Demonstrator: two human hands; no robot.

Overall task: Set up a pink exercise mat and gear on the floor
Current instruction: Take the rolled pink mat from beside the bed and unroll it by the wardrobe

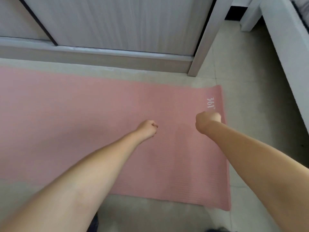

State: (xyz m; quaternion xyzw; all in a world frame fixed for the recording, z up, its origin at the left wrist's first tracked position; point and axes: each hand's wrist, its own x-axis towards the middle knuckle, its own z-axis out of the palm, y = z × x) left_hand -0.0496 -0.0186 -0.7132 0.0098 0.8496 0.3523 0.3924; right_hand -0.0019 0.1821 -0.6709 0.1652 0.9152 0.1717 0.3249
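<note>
The pink exercise mat lies unrolled and flat on the pale tiled floor, running from the left edge of the view to its right end, where white lettering is printed. My left hand is over the mat's middle, fingers curled into a fist with nothing seen in it. My right hand is at the mat's right end beside the lettering, fingers curled down toward the mat's edge; whether it pinches the mat is hidden. No other gear is in view.
A sliding wardrobe door with a raised bottom track runs along the mat's far side. A white bed frame stands at the right. Bare floor tiles lie between mat and bed.
</note>
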